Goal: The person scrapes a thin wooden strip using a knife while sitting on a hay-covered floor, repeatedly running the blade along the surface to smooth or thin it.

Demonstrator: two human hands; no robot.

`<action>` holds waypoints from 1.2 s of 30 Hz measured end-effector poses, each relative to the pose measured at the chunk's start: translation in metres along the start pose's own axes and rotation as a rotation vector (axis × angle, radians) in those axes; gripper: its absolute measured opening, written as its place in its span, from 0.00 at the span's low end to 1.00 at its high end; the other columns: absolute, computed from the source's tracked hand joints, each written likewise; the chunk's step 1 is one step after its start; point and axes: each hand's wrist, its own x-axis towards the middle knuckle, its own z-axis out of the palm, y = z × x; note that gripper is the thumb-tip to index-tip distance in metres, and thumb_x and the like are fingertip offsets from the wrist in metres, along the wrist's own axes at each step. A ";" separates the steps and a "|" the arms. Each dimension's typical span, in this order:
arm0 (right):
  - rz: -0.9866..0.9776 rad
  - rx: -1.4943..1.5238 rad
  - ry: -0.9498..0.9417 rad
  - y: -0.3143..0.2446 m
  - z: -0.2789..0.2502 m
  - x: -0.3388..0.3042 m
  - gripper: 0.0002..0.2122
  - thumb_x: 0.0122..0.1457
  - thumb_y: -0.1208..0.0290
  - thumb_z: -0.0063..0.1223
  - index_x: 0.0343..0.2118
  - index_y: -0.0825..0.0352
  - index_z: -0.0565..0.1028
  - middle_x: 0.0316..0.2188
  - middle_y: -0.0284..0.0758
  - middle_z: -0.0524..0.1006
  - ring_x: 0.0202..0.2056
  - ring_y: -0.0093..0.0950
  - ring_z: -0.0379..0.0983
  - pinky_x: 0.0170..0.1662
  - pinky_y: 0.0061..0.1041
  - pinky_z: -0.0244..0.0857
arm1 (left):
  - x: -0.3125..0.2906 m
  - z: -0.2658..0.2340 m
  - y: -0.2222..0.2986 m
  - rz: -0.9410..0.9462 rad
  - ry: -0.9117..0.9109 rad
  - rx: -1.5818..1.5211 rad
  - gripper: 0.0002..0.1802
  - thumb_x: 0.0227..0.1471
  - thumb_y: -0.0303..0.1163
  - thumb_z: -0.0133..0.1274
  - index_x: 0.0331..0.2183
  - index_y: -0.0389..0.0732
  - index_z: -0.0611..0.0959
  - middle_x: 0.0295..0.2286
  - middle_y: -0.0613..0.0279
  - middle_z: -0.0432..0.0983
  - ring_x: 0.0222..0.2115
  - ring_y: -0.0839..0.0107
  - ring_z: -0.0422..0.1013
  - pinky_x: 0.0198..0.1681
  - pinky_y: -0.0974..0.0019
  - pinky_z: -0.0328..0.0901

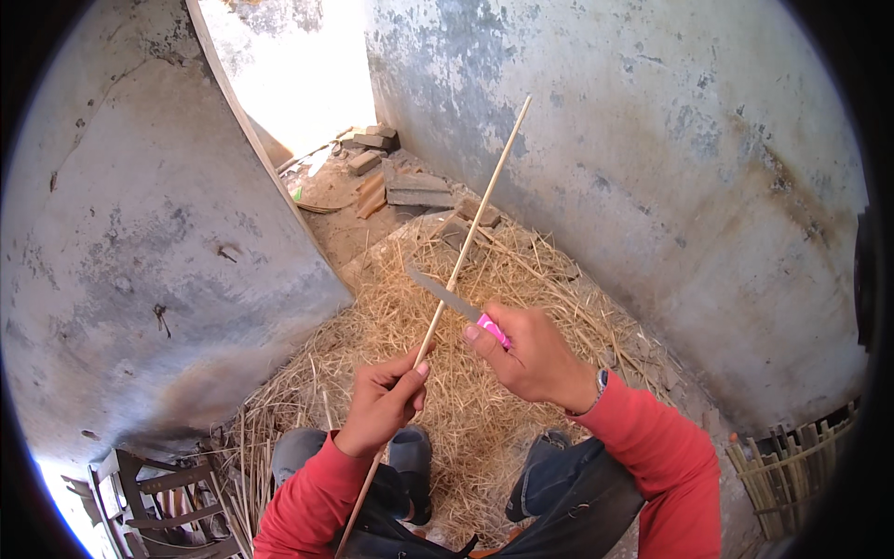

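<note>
My left hand [389, 399] is closed round a long, thin pale stick [491, 191], likely split bamboo or cane. The stick slants from low beside my left leg up to the far right. My right hand [533, 356] grips a knife [450, 296] by its pink handle. Its blade points up and left and crosses the stick above my left hand; whether the edge touches the stick I cannot tell. A watch [602, 380] is on my right wrist, and red sleeves cover both forearms.
Straw-like shavings [466, 401] cover the floor round my feet. Bricks [372, 140] and broken tiles [419, 191] lie near the bright doorway. Worn walls [670, 168] rise on both sides. A dark wooden frame [172, 484] stands low left, beside long thin sticks; a slatted basket-like piece [792, 470] is low right.
</note>
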 end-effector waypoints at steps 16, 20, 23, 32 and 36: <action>0.023 -0.048 -0.071 0.008 0.000 -0.008 0.17 0.68 0.56 0.52 0.33 0.67 0.78 0.19 0.47 0.75 0.22 0.50 0.75 0.27 0.45 0.65 | -0.005 0.000 0.005 -0.047 -0.113 -0.032 0.25 0.70 0.37 0.49 0.61 0.32 0.75 0.16 0.71 0.66 0.16 0.84 0.59 0.19 0.76 0.52; 0.018 -0.050 -0.064 0.007 0.001 -0.005 0.18 0.68 0.54 0.53 0.32 0.67 0.77 0.19 0.47 0.75 0.22 0.49 0.75 0.26 0.44 0.64 | -0.006 -0.003 0.004 -0.042 -0.108 -0.042 0.25 0.70 0.36 0.49 0.61 0.32 0.75 0.17 0.71 0.66 0.16 0.84 0.60 0.19 0.76 0.52; 0.001 -0.072 -0.058 0.007 -0.001 -0.003 0.19 0.68 0.53 0.53 0.30 0.67 0.77 0.18 0.47 0.74 0.21 0.49 0.74 0.25 0.44 0.64 | -0.008 -0.004 0.004 -0.033 -0.117 -0.051 0.24 0.70 0.35 0.50 0.61 0.32 0.75 0.17 0.72 0.66 0.16 0.83 0.60 0.20 0.76 0.53; -0.033 -0.151 0.001 0.008 -0.009 0.001 0.22 0.67 0.50 0.55 0.25 0.66 0.76 0.16 0.44 0.74 0.19 0.47 0.74 0.23 0.44 0.63 | -0.009 -0.002 0.005 -0.039 -0.075 -0.075 0.22 0.66 0.31 0.57 0.60 0.42 0.79 0.19 0.74 0.67 0.16 0.85 0.60 0.17 0.76 0.53; -0.062 -0.283 0.084 0.014 -0.010 0.006 0.23 0.65 0.49 0.56 0.22 0.63 0.75 0.15 0.40 0.74 0.19 0.45 0.75 0.22 0.41 0.65 | -0.003 -0.005 0.000 -0.024 -0.105 -0.160 0.22 0.67 0.30 0.55 0.60 0.41 0.79 0.19 0.74 0.64 0.16 0.85 0.58 0.18 0.75 0.52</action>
